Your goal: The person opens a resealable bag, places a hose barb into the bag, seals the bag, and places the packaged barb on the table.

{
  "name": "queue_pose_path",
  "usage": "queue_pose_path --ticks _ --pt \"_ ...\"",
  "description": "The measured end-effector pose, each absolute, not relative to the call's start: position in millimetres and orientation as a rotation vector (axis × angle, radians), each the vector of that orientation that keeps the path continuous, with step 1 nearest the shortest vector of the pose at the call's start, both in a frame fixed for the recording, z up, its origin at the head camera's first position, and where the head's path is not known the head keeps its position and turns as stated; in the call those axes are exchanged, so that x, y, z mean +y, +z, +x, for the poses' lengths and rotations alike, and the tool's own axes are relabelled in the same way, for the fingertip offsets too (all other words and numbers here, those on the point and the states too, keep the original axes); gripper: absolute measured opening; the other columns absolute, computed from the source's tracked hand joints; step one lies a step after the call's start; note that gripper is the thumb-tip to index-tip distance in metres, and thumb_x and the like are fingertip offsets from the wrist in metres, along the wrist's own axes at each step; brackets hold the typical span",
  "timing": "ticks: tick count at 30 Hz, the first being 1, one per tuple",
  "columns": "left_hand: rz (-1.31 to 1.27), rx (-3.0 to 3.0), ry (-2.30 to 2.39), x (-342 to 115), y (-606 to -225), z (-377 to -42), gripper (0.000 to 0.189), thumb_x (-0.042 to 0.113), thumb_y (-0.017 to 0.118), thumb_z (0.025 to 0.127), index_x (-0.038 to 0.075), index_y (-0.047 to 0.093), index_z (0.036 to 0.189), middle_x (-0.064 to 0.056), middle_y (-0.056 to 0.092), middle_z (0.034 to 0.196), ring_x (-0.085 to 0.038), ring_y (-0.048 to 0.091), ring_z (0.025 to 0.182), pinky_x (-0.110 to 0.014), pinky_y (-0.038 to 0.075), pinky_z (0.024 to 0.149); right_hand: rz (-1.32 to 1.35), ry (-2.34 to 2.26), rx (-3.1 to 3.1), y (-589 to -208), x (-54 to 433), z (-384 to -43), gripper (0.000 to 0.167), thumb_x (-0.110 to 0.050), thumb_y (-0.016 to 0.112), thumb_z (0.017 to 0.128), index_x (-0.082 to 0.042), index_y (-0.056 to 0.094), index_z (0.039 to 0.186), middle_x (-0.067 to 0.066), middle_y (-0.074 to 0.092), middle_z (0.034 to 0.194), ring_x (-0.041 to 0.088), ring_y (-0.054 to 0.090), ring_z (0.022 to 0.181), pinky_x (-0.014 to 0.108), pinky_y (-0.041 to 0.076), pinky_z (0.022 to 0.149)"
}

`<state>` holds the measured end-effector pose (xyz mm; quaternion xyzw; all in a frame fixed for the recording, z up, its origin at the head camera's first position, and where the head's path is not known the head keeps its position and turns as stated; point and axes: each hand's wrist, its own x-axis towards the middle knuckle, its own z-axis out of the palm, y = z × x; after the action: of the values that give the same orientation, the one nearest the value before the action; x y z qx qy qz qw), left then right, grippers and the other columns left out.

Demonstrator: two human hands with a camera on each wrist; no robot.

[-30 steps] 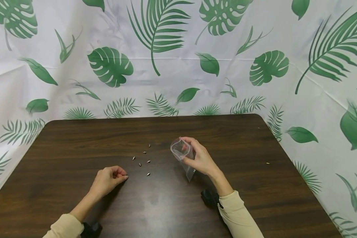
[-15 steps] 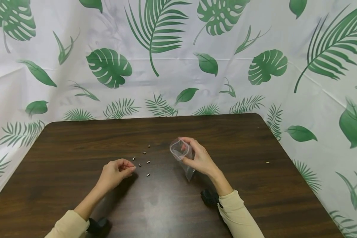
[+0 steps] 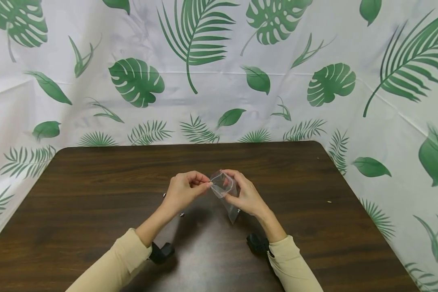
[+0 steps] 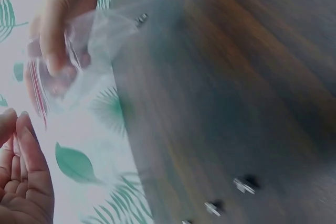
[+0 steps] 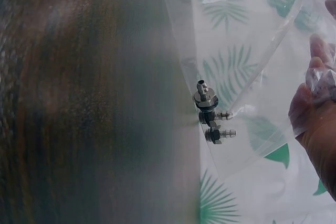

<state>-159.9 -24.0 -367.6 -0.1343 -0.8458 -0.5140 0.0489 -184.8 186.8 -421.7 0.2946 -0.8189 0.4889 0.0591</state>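
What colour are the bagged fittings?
Fittings: silvery with dark parts; best in the right wrist view.

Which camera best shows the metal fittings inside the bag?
The right wrist view: the metal fittings show large and distinct through the bag. The head view gives only a tiny glint low in the bag; the left wrist, a small dark cluster.

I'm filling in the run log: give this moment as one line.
right hand: holds open clear bag; left hand: at bag mouth, grip unclear; metal fittings: several inside, others on table
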Motion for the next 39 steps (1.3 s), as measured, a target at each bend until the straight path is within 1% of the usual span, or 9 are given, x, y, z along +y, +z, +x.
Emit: queue_pose_path --ticks 9,12,16,19,23,26,30,34,39 --pt "-0.531 -2.568 -1.459 1 -361 -168 0.009 0.013 0.077 0.078 0.007 0.072 0.082 -0.003 0.07 0.074 -0.008 0.061 0.061 -0.019 0.049 0.055 0.891 1.535 -2.496 -424 188 -184 0.06 0.009 0.067 0.075 -0.004 0.046 0.13 0.014 0.053 0.126 0.021 0.052 0.102 0.029 0.047 0.083" --pt "-0.539 -2.564 -1.455 1 -361 -167 0.009 0.013 0.076 0.078 0.007 0.072 0.083 -0.003 0.071 0.076 -0.007 0.062 0.062 -0.019 0.049 0.054 0.909 1.532 -2.483 -424 188 -185 0.059 0.008 0.067 0.076 -0.005 0.047 0.129 0.013 0.054 0.124 0.021 0.053 0.101 0.029 0.048 0.083" --pt "-0.503 -2.538 -1.469 -12 -361 -166 0.009 0.013 0.075 0.08 0.007 0.072 0.086 -0.004 0.071 0.076 -0.009 0.063 0.06 -0.02 0.049 0.052 0.916 1.506 -2.462 -423 189 -185 0.059 0.005 0.069 0.075 -0.006 0.048 0.129 0.011 0.056 0.113 0.018 0.052 0.095 0.029 0.047 0.078" --pt "-0.403 -2.535 -1.495 -29 -363 -165 0.009 0.013 0.074 0.081 0.007 0.072 0.087 -0.005 0.071 0.075 -0.015 0.066 0.062 -0.02 0.048 0.051 0.913 1.487 -2.457 -422 189 -186 0.06 0.003 0.07 0.074 -0.006 0.048 0.129 0.01 0.056 0.104 0.017 0.052 0.091 0.028 0.047 0.075" --pt "-0.235 -2.562 -1.512 -59 -373 -164 0.01 0.013 0.073 0.082 0.007 0.071 0.09 -0.007 0.071 0.077 -0.023 0.069 0.068 -0.02 0.048 0.052 0.921 1.467 -2.459 -421 189 -186 0.06 0.002 0.07 0.074 -0.005 0.048 0.129 0.009 0.056 0.1 0.016 0.052 0.089 0.027 0.046 0.072" --pt "-0.13 -2.6 -1.487 -79 -383 -162 0.012 0.015 0.072 0.083 0.006 0.071 0.091 -0.007 0.071 0.078 -0.018 0.068 0.067 -0.02 0.047 0.054 0.93 1.456 -2.455 -421 190 -186 0.059 0.002 0.07 0.074 -0.005 0.048 0.129 0.009 0.056 0.1 0.016 0.052 0.088 0.026 0.046 0.072" --pt "-0.033 -2.653 -1.412 -96 -395 -159 0.014 0.018 0.073 0.083 0.007 0.071 0.092 -0.005 0.071 0.079 -0.004 0.06 0.063 -0.019 0.045 0.055 0.931 1.455 -2.45 -422 190 -186 0.06 0.002 0.07 0.074 -0.005 0.048 0.129 0.009 0.056 0.099 0.016 0.052 0.088 0.026 0.046 0.072" --pt "0.019 -2.679 -1.355 -108 -407 -158 0.015 0.019 0.074 0.082 0.008 0.071 0.092 -0.004 0.07 0.079 0.0 0.057 0.062 -0.018 0.044 0.055 0.927 1.465 -2.449 -424 190 -186 0.06 0.003 0.07 0.074 -0.006 0.048 0.129 0.009 0.056 0.099 0.015 0.052 0.088 0.026 0.046 0.071" --pt "0.057 -2.699 -1.305 -117 -420 -160 0.016 0.017 0.074 0.081 0.006 0.071 0.092 -0.006 0.071 0.08 -0.001 0.058 0.063 -0.018 0.045 0.056 0.925 1.474 -2.446 -424 191 -186 0.06 0.003 0.07 0.074 -0.006 0.048 0.129 0.009 0.056 0.1 0.016 0.052 0.088 0.027 0.046 0.072"
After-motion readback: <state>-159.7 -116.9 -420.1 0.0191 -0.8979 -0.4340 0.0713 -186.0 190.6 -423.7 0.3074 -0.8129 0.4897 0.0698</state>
